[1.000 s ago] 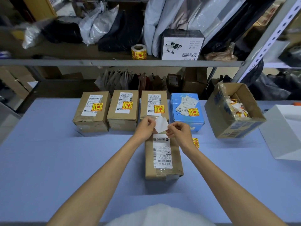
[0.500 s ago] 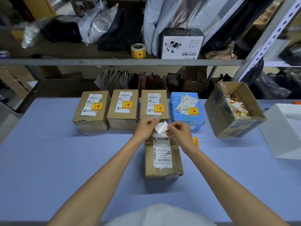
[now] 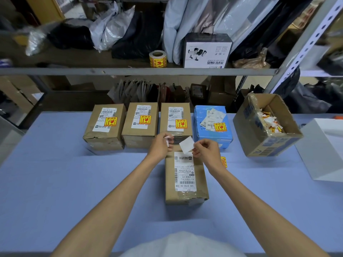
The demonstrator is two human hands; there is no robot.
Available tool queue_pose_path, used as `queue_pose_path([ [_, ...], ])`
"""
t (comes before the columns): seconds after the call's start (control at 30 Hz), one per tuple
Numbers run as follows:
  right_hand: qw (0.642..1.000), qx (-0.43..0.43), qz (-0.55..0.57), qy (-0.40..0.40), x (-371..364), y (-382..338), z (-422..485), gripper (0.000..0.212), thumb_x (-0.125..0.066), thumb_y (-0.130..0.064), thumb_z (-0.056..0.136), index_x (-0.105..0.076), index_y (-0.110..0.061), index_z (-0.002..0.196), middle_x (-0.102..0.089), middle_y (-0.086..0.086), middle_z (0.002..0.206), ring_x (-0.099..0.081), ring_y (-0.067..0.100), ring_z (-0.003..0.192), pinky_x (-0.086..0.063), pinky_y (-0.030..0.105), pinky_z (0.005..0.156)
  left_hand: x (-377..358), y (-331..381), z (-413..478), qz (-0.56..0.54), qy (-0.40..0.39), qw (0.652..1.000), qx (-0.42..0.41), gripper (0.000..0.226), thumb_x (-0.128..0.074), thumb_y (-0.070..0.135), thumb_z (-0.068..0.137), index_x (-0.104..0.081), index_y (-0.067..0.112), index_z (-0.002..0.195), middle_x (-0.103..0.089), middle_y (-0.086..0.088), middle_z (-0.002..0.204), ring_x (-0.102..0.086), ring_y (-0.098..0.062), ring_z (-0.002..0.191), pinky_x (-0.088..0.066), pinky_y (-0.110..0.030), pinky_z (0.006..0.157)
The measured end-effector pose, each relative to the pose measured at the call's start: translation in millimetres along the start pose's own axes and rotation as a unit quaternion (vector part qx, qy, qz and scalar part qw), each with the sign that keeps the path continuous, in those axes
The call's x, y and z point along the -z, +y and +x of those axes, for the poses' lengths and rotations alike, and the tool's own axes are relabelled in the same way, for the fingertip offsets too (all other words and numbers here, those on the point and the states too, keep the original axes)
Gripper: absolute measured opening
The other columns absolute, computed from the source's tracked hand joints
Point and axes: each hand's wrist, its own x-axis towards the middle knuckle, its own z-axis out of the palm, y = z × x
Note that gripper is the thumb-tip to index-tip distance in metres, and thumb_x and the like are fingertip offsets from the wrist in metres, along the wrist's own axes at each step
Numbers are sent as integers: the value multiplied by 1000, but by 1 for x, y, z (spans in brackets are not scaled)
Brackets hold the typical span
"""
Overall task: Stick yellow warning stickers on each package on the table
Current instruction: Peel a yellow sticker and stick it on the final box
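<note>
Blue table (image 3: 55, 182): left hand (image 3: 160, 145) pinches thin slip (image 3: 167, 140), right hand (image 3: 207, 151) pinches white square (image 3: 186, 144) over near package (image 3: 184, 173); peeled sticker may curl, self-stick.

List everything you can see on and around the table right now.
table: one, blue
stickered packages: three, brown with yellow stickers, table's back row
blue package: one, blue, also stickered, right end of that row
bare package: one, brown, unstickered, table centre
open carton: one, brown, right of row, holds paper scraps
loose sticker: one, yellow, right of bare package
white box: one, white, right edge of view
sticker roll: one, yellow, shelf
scanner box: one, white and black, shelf
white square: one, white, above bare package
white slip: one, white, beside it
left hand: one, pinches white slip
right hand: one, pinches white square
</note>
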Motion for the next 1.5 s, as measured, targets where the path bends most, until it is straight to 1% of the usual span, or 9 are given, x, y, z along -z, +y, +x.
queue_pose_path([
  [0.23, 1000, 4, -6, 5, -5, -5, -4, 10, -57, -5, 89, -65, 1, 88, -68, 14, 76, -64, 17, 64, -49, 16, 53, -7, 10, -11, 113, 35, 993, -11, 40, -39, 18, 94, -53, 12, 56, -49, 2, 59, -45, -13, 60, -33, -26, 56],
  [0.33, 1000, 4, -12, 3, -6, -5, -5, 10, -57, -5, 88, -65, -1, 86, -69, 12, 76, -64, 16, 61, -49, 19, 53, -9, 10, -13, 150, 56, 986, -48, 36, -39, 25, 96, -50, 14, 63, -49, 1, 60, -45, -17, 64, -31, -30, 55],
  [0.47, 1000, -2, -15, 10, -8, -5, -6, 10, -57, -6, 87, -65, -5, 81, -69, 9, 73, -64, 16, 59, -50, 24, 56, -10, 7, -14, 141, 34, 988, -56, 22, -31, 14, 100, -53, 16, 104, -61, 1, 110, -55, -17, 102, -46, -33, 80],
  [0.7, 999, -14, -13, 30, -10, -5, -5, 10, -59, -8, 87, -66, -4, 81, -70, 13, 75, -65, 18, 61, -52, 28, 60, -9, 1, -22, 138, -40, 986, -82, 38, -32, -10, 86, -46, 17, 108, -62, 2, 91, -56, -17, 99, -49, -37, 87],
  [0.83, 998, -23, -4, 50, -10, -5, -6, 10, -59, -6, 84, -65, -2, 77, -69, 15, 75, -63, 17, 59, -50, 27, 59, -15, 3, -27, 143, 6, 982, -127, 23, -38, 1, 91, -55, 13, 98, -64, -2, 85, -60, -20, 87, -51, -41, 79],
  [0.97, 998, -29, 6, 54, -10, -6, -7, 11, -60, -4, 81, -63, -3, 71, -67, 14, 68, -63, 19, 59, -53, 30, 60, -18, 5, -31, 293, 32, 928, -228, 20, -64, 36, 84, -58, 19, 93, -56, 9, 79, -54, -9, 72, -42, -27, 63],
  [1.1, 998, -37, 12, 53, -10, -5, -6, 14, -60, -5, 82, -61, -5, 68, -66, 13, 67, -62, 18, 59, -51, 28, 58, -20, 1, -30, 380, 34, 882, -276, 13, -64, 31, 86, -61, 20, 92, -59, 8, 92, -60, -14, 81, -43, -28, 66],
  [1.4, 992, -72, 101, 32, -9, -5, -8, 26, -43, -16, 92, -61, -3, 78, -64, 11, 67, -57, 17, 50, -41, 21, 43, -18, 6, -22, 319, 61, 925, -196, 7, -64, 25, 88, -67, 19, 86, -69, 4, 86, -62, -14, 80, -50, -31, 72],
  [1.5, 999, -22, 8, 41, -1, 2, -4, 10, -53, -15, 91, -59, -10, 85, -62, 6, 78, -59, 18, 67, -48, 29, 58, -14, -1, -18, 195, 33, 975, -101, 6, -70, 24, 84, -69, 18, 82, -68, 4, 78, -59, -9, 72, -47, -25, 68],
])
